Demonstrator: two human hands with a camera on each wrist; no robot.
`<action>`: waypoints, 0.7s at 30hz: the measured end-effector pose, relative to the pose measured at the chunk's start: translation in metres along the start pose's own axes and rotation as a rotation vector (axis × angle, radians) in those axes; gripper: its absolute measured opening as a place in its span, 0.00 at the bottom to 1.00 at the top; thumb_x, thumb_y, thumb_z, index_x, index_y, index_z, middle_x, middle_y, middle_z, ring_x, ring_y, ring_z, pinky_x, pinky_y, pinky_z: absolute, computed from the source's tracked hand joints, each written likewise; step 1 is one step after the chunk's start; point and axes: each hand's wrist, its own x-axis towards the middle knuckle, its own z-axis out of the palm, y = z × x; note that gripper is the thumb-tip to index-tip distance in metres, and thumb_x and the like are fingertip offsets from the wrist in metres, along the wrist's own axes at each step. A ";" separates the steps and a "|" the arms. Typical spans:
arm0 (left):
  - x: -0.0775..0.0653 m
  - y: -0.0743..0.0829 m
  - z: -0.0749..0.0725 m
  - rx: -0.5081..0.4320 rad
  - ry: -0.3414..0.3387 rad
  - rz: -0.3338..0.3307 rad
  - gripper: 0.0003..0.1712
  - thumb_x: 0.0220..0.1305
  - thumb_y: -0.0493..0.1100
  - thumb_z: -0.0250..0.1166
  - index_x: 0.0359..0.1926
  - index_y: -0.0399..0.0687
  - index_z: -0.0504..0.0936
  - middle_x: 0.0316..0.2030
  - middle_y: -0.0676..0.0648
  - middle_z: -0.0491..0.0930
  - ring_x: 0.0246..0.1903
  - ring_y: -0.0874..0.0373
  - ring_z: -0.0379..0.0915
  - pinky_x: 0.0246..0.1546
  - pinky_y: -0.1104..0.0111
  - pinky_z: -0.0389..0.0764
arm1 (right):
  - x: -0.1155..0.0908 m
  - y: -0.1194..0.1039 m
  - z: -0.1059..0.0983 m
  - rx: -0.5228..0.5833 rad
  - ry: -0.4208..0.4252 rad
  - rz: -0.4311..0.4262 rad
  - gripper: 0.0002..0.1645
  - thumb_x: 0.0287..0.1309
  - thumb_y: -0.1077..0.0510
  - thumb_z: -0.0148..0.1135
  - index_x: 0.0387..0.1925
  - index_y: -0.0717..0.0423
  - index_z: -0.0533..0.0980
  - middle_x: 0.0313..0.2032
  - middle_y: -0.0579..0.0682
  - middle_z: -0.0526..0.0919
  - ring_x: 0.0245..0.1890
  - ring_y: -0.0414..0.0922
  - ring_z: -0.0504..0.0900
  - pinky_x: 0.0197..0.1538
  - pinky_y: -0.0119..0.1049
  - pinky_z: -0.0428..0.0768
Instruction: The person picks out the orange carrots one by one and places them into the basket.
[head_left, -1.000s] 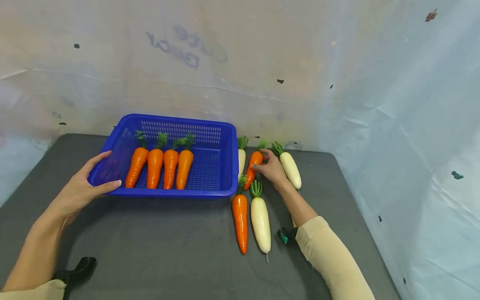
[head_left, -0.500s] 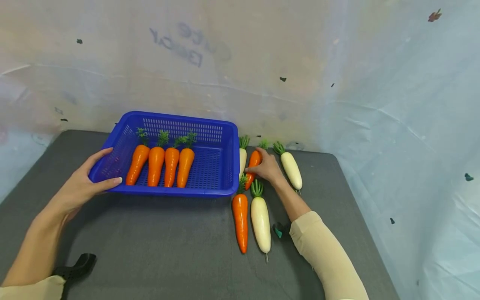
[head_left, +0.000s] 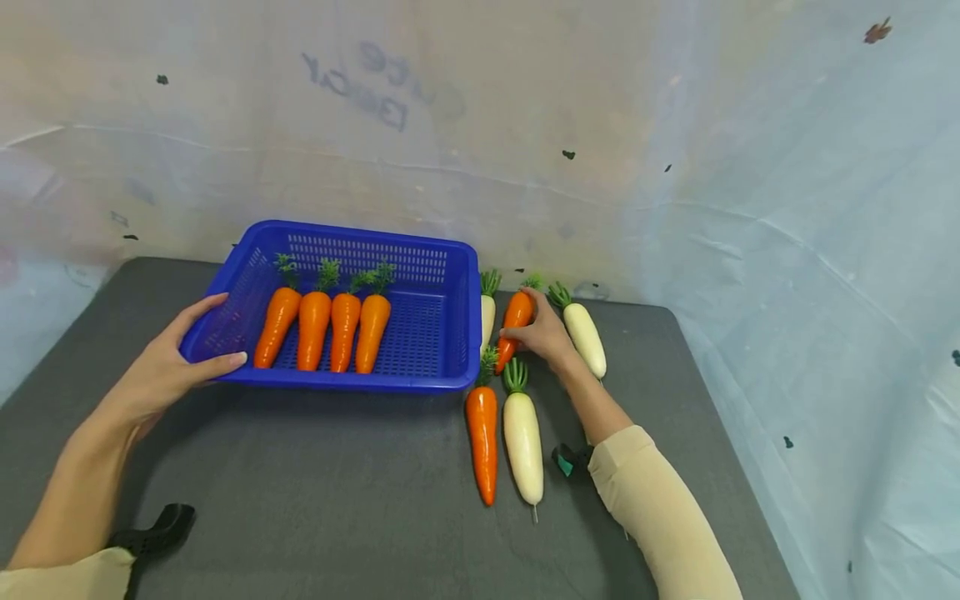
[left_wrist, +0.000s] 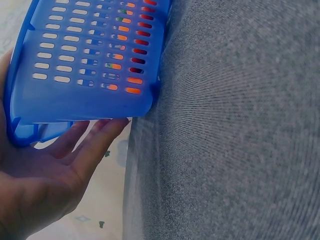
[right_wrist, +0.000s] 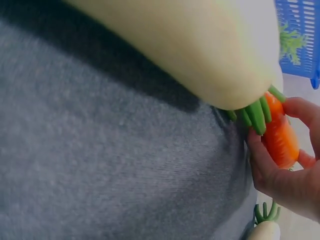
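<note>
A blue perforated basket (head_left: 408, 340) stands at the left of the table, with several orange carrots (head_left: 313, 329) lying side by side inside it. At its front left corner my left hand (head_left: 161, 367) holds the basket, thumb over the rim and fingers against the side and underneath. My right hand (head_left: 546, 333) grips another carrot (head_left: 517, 313) just right of the basket, its thumb and fingers on either side of the orange body. In the right wrist view the carrot (right_wrist: 281, 137) shows between thumb and fingers, partly behind a white radish (right_wrist: 200, 50).
Nearer the front lie a loose carrot (head_left: 482, 437) and a white radish (head_left: 522, 446). A second radish (head_left: 585, 337) is right of my right hand, and a third radish (head_left: 487, 317) is partly hidden by the basket. Pale sheeting (head_left: 480, 150) rises behind the grey table (head_left: 322, 492).
My right hand has closed around the carrot beside the basket, and the carrot has shifted slightly right. My left hand and the basket keep their places; the view has shifted a little.
</note>
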 end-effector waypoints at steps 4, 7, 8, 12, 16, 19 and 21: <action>0.000 0.000 0.001 -0.007 0.000 0.001 0.51 0.70 0.50 0.63 0.76 0.82 0.36 0.76 0.30 0.27 0.66 0.19 0.40 0.56 0.23 0.52 | -0.002 -0.003 -0.004 0.040 0.006 -0.038 0.56 0.55 0.63 0.72 0.77 0.40 0.51 0.62 0.61 0.71 0.48 0.57 0.81 0.41 0.51 0.85; 0.001 0.000 0.001 -0.006 -0.001 -0.002 0.51 0.70 0.50 0.63 0.76 0.82 0.36 0.76 0.30 0.27 0.66 0.20 0.41 0.56 0.24 0.53 | -0.006 -0.012 -0.008 0.068 0.000 -0.058 0.56 0.56 0.64 0.71 0.78 0.41 0.50 0.63 0.62 0.71 0.47 0.57 0.81 0.43 0.55 0.84; 0.001 0.001 0.001 -0.006 -0.003 -0.003 0.51 0.70 0.50 0.63 0.76 0.82 0.36 0.76 0.29 0.27 0.66 0.20 0.41 0.56 0.24 0.53 | -0.008 -0.015 -0.009 0.077 0.000 -0.062 0.56 0.56 0.64 0.71 0.78 0.40 0.50 0.63 0.62 0.71 0.47 0.58 0.81 0.44 0.58 0.83; 0.001 0.001 0.000 -0.007 -0.002 -0.004 0.50 0.70 0.50 0.63 0.76 0.82 0.36 0.76 0.30 0.27 0.66 0.21 0.41 0.56 0.24 0.53 | -0.013 -0.027 -0.012 0.084 0.005 -0.084 0.56 0.57 0.63 0.71 0.78 0.37 0.50 0.63 0.63 0.70 0.47 0.58 0.81 0.48 0.62 0.81; 0.001 -0.001 0.001 -0.014 0.003 -0.004 0.50 0.70 0.50 0.63 0.76 0.83 0.36 0.76 0.30 0.27 0.66 0.21 0.41 0.57 0.24 0.52 | -0.016 -0.037 -0.012 0.063 0.008 -0.121 0.55 0.58 0.62 0.70 0.78 0.33 0.51 0.65 0.62 0.68 0.48 0.57 0.82 0.49 0.60 0.81; 0.001 -0.001 0.000 -0.017 0.003 -0.005 0.50 0.70 0.50 0.63 0.76 0.83 0.36 0.76 0.31 0.27 0.67 0.21 0.41 0.57 0.25 0.52 | -0.020 -0.047 -0.012 0.035 -0.006 -0.143 0.55 0.59 0.61 0.70 0.78 0.33 0.50 0.66 0.61 0.68 0.47 0.55 0.82 0.48 0.56 0.83; 0.001 -0.001 0.000 -0.016 0.004 -0.007 0.50 0.70 0.50 0.63 0.76 0.83 0.36 0.76 0.31 0.27 0.67 0.21 0.41 0.57 0.24 0.52 | -0.022 -0.053 -0.012 0.024 -0.026 -0.157 0.55 0.58 0.61 0.71 0.78 0.34 0.50 0.65 0.61 0.68 0.46 0.55 0.83 0.47 0.54 0.84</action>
